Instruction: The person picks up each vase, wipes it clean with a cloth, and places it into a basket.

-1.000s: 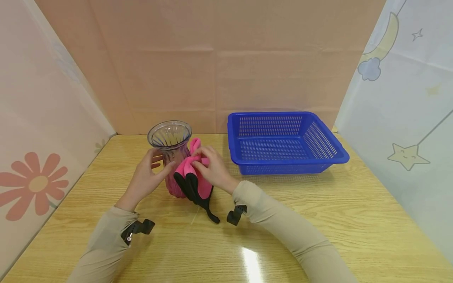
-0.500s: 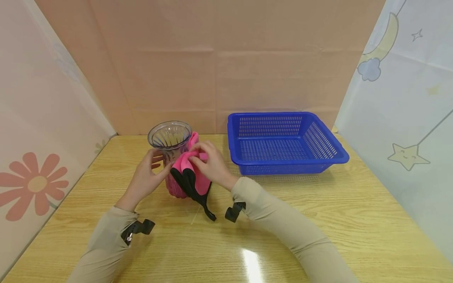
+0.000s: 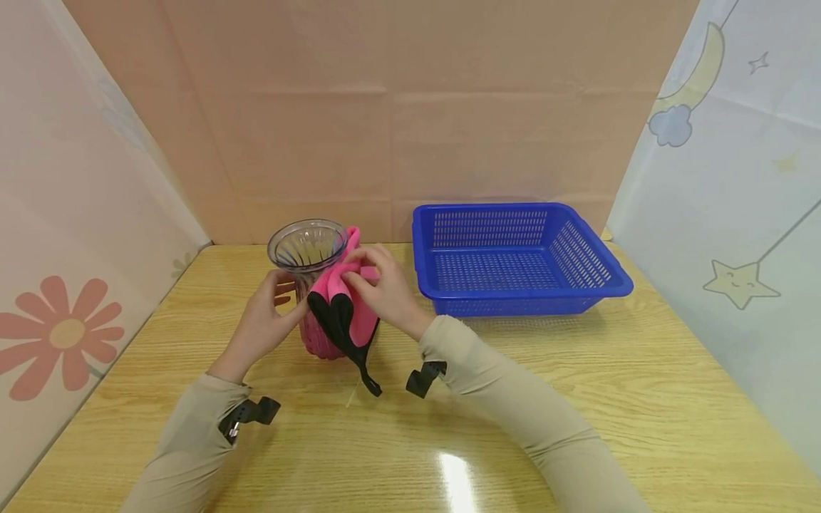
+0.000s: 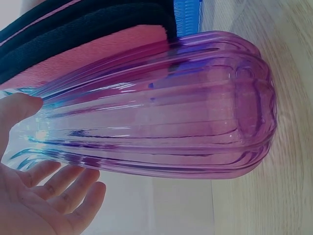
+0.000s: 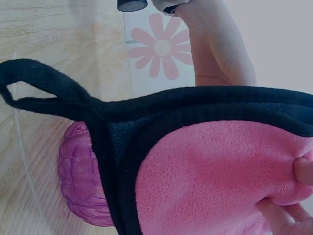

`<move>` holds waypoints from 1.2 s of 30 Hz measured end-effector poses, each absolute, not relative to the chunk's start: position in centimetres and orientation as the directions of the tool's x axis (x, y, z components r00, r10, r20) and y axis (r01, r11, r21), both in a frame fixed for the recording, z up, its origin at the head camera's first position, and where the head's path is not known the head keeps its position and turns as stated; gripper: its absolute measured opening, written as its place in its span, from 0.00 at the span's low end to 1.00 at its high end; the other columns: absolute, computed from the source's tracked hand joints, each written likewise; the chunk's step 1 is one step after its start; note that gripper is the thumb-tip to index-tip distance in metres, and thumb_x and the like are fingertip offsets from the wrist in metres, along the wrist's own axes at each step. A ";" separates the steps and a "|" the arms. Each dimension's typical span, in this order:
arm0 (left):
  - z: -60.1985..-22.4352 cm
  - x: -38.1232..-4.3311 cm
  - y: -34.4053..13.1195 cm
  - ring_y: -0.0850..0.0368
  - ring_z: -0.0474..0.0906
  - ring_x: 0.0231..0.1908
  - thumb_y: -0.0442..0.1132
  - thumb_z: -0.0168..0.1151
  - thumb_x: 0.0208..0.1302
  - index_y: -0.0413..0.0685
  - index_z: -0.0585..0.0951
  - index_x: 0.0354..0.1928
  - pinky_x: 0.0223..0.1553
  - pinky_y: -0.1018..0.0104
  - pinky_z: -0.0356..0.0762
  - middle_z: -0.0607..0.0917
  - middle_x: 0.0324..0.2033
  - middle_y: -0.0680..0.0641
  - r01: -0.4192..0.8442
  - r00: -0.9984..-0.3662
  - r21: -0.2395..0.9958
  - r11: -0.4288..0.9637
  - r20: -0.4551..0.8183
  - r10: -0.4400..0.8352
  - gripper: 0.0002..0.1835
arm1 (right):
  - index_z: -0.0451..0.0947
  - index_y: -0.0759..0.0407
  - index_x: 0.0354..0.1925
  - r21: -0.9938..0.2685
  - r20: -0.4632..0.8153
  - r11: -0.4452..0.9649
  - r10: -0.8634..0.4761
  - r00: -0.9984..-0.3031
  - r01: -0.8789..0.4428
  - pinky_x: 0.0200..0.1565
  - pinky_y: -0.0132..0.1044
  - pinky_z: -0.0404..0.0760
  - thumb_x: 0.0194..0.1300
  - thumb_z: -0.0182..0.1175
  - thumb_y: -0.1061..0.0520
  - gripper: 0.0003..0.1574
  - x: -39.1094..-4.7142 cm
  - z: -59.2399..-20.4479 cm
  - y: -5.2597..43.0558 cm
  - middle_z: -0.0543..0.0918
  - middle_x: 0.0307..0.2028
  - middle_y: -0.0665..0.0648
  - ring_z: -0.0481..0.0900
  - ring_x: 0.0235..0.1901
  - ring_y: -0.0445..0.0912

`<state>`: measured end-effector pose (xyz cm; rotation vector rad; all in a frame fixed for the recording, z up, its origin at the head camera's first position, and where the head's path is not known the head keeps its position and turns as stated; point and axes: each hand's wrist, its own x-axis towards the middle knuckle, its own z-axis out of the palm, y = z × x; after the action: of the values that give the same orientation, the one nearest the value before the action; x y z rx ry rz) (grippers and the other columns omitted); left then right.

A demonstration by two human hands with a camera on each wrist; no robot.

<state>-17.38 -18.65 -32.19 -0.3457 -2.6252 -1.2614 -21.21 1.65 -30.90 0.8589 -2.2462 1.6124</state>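
Observation:
A ribbed glass vase (image 3: 313, 338), clear at the flared rim and pink-purple toward the base, stands upright on the wooden table. My left hand (image 3: 259, 320) holds its neck, the thumb on the near side and the fingers round the left, as the left wrist view shows against the purple glass. With thumb and fingers, my right hand (image 3: 387, 288) pinches a folded pink fleece cloth (image 5: 190, 171) with black trim and a hanging loop (image 3: 370, 383). The cloth lies against the right side of the vase, just below the rim, and hides part of the glass.
A blue perforated plastic basket (image 3: 513, 293) sits on the table (image 3: 545, 399) to the right of the vase. Printed cloth walls border the table at the back and both sides. Black straps (image 3: 425, 379) hang from the wrists.
My right hand has moved the pink cloth slightly up and left along the vase, toward its rim, and the loop has swung left. The left hand and the vase have stayed in place.

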 end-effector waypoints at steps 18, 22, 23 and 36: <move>-32.6 -17.6 -18.6 0.34 0.69 0.58 0.37 0.59 0.62 0.34 0.61 0.60 0.59 0.39 0.69 0.70 0.56 0.32 0.308 -0.947 0.736 0.603 0.297 0.121 0.28 | 0.75 0.63 0.42 -0.797 0.525 0.178 -0.271 -0.807 -0.578 0.47 0.38 0.84 0.61 0.60 0.64 0.10 -21.2 -30.6 2.1 0.75 0.43 0.61 0.77 0.48 0.51; -32.6 -17.6 -18.7 0.33 0.69 0.58 0.37 0.59 0.62 0.34 0.62 0.60 0.59 0.39 0.69 0.70 0.56 0.32 0.301 -0.949 0.737 0.605 0.294 0.113 0.28 | 0.75 0.63 0.43 -0.792 0.526 0.180 -0.285 -0.801 -0.584 0.46 0.38 0.84 0.61 0.60 0.64 0.11 -21.3 -30.8 2.0 0.74 0.43 0.62 0.77 0.48 0.51; -32.6 -17.5 -18.7 0.33 0.69 0.58 0.37 0.59 0.62 0.33 0.62 0.60 0.59 0.39 0.69 0.70 0.57 0.32 0.299 -0.949 0.737 0.606 0.294 0.111 0.28 | 0.75 0.64 0.43 -0.791 0.526 0.180 -0.288 -0.800 -0.585 0.46 0.38 0.84 0.61 0.60 0.64 0.11 -21.3 -30.9 2.0 0.74 0.43 0.62 0.77 0.48 0.52; -32.3 -17.3 -18.5 0.33 0.68 0.58 0.36 0.60 0.62 0.32 0.62 0.60 0.59 0.39 0.69 0.70 0.57 0.31 0.289 -0.953 0.748 0.597 0.284 0.106 0.28 | 0.75 0.67 0.43 -0.803 0.497 0.183 -0.319 -0.807 -0.566 0.48 0.37 0.83 0.60 0.60 0.66 0.12 -21.3 -31.6 1.5 0.74 0.45 0.64 0.77 0.49 0.53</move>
<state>-17.35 -18.50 -32.34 -0.3286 -2.6155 -1.2807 -21.27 1.45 -31.56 0.8551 -2.2392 1.6740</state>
